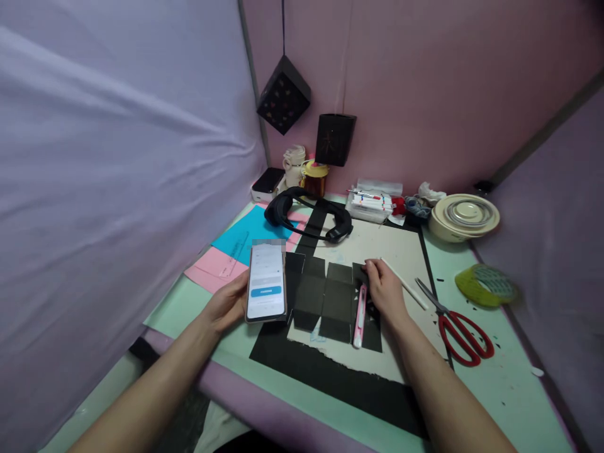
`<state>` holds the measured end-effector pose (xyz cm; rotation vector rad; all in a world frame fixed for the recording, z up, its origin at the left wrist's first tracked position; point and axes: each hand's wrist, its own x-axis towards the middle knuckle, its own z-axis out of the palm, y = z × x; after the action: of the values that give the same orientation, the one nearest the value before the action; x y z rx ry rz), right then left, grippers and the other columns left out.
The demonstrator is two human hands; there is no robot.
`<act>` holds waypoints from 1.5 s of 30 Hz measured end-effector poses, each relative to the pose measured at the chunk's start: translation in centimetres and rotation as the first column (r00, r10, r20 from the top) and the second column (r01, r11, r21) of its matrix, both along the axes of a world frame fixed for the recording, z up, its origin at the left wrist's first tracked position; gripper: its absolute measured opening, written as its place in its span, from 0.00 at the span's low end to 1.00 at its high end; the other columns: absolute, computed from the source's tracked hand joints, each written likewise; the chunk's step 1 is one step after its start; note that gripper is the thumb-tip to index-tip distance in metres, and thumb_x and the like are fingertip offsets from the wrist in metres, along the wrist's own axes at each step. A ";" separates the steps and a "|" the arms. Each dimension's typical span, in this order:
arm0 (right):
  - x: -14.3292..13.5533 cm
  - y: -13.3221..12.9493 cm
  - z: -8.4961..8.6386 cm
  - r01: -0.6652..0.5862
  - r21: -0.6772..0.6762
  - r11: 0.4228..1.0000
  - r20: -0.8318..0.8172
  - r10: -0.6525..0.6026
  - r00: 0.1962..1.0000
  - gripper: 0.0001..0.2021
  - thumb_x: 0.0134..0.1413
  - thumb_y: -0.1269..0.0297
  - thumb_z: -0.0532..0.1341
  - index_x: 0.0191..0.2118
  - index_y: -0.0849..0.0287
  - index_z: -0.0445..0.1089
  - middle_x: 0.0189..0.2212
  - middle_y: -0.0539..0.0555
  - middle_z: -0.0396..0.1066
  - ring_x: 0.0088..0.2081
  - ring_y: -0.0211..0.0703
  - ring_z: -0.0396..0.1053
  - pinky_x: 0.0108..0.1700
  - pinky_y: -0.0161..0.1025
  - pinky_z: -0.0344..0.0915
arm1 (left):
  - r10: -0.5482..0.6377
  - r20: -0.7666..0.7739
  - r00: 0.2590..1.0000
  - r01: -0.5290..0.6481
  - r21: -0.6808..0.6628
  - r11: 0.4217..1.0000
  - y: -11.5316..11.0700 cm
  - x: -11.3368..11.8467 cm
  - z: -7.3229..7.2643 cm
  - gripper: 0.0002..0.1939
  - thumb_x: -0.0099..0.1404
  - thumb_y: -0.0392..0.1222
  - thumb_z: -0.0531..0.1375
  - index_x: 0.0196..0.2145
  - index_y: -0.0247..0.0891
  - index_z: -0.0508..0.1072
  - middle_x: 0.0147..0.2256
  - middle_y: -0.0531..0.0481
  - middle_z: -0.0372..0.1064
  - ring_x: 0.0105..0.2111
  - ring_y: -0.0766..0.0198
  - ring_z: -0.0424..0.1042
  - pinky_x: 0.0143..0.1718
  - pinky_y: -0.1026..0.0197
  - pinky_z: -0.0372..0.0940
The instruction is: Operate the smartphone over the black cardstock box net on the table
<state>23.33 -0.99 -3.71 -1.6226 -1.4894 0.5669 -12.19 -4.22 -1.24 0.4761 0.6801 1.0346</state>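
In my left hand [231, 302] is a smartphone [265, 289], held upright with its screen lit; a blue button shows on it. My right hand [384, 290] rests at the right end of a cut black cardstock piece [311, 292], its fingers curled and partly hidden, so what they may hold does not show. Just left of that hand, a pink utility knife [360, 318] lies on the black card. To its right lies a thin white stick [406, 283]. The card has slits and flaps and lies on a torn-edged pale board [372, 236].
Red-handled scissors [455, 327] and a green-yellow pouch [486, 285] lie to the right. Behind are a black headset [306, 217], a box of pens [370, 204] and stacked bowls [465, 217]. Two black paper lanterns [284, 94] hang above. Blue paper [245, 229] lies left.
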 end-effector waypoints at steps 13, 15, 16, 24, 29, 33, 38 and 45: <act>-0.1 -0.1 0.1 0.022 0.060 0.998 -0.039 -0.020 0.999 0.20 0.63 0.48 0.51 0.41 0.58 0.71 0.36 0.57 0.75 0.40 0.50 0.72 0.45 0.45 0.64 | 0.016 0.118 0.993 -0.015 -0.012 1.000 -0.1 -1.7 -1.8 0.18 0.73 0.38 0.48 0.55 0.36 0.71 0.51 0.42 0.74 0.52 0.54 0.72 0.56 0.50 0.66; -0.3 -0.3 0.6 0.055 0.139 0.989 -0.033 -0.051 0.998 0.18 0.63 0.50 0.51 0.41 0.58 0.71 0.39 0.58 0.75 0.43 0.50 0.71 0.47 0.46 0.64 | 0.020 0.138 0.990 -0.020 -0.004 1.000 0.0 -2.0 -1.9 0.19 0.74 0.38 0.46 0.55 0.38 0.71 0.51 0.43 0.74 0.53 0.55 0.72 0.57 0.51 0.65; -0.4 -0.4 1.1 0.058 0.180 0.982 -0.022 -0.055 0.998 0.18 0.64 0.51 0.51 0.41 0.58 0.71 0.40 0.58 0.74 0.44 0.50 0.70 0.48 0.46 0.64 | 0.018 0.144 0.989 -0.017 -0.003 1.000 0.0 -2.1 -2.0 0.20 0.74 0.39 0.46 0.55 0.38 0.71 0.51 0.44 0.74 0.53 0.56 0.72 0.58 0.51 0.65; -1.6 6.6 5.9 -0.260 0.181 0.948 0.257 0.210 0.943 0.27 0.49 0.59 0.64 0.55 0.59 0.65 0.54 0.63 0.66 0.56 0.58 0.63 0.58 0.53 0.60 | 0.033 0.293 0.955 -0.055 0.067 0.996 -0.2 -2.6 -2.7 0.25 0.75 0.45 0.41 0.59 0.35 0.68 0.54 0.38 0.70 0.55 0.52 0.69 0.57 0.45 0.63; -3.4 15.5 5.0 -0.248 0.110 0.963 0.164 0.228 0.960 0.22 0.43 0.64 0.65 0.48 0.62 0.70 0.51 0.64 0.69 0.54 0.58 0.65 0.59 0.54 0.58 | 0.026 0.323 0.946 -0.047 0.059 0.997 -0.4 -2.4 -2.4 0.26 0.75 0.48 0.40 0.60 0.36 0.66 0.60 0.38 0.63 0.61 0.50 0.61 0.61 0.41 0.56; -4.7 18.6 3.3 -0.224 0.114 0.968 0.105 0.212 0.971 0.08 0.51 0.65 0.57 0.34 0.60 0.72 0.45 0.61 0.73 0.49 0.54 0.69 0.56 0.50 0.61 | -0.049 0.366 0.929 -0.014 0.166 0.986 -0.1 -2.7 -2.5 0.29 0.75 0.45 0.37 0.55 0.32 0.71 0.55 0.37 0.69 0.57 0.54 0.66 0.63 0.48 0.54; -5.2 18.1 4.0 -0.142 0.135 0.981 0.016 0.141 0.990 0.16 0.59 0.61 0.48 0.33 0.60 0.71 0.32 0.58 0.75 0.37 0.50 0.71 0.45 0.46 0.65 | 0.022 0.305 0.952 -0.064 0.129 0.990 0.4 -3.0 -2.8 0.27 0.75 0.44 0.38 0.54 0.34 0.72 0.53 0.40 0.71 0.55 0.56 0.69 0.61 0.51 0.59; -5.4 15.4 9.5 -0.128 0.288 0.949 -0.133 0.172 0.976 0.19 0.61 0.55 0.50 0.30 0.62 0.72 0.27 0.53 0.71 0.35 0.45 0.69 0.45 0.42 0.64 | 0.127 0.192 0.973 -0.142 0.065 0.988 0.4 -2.7 -2.3 0.24 0.74 0.40 0.40 0.52 0.36 0.73 0.50 0.43 0.74 0.52 0.57 0.72 0.57 0.51 0.65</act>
<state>17.98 14.39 5.81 -1.2284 -1.5086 0.5288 -14.86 -3.81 -3.52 0.3986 0.5103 1.2214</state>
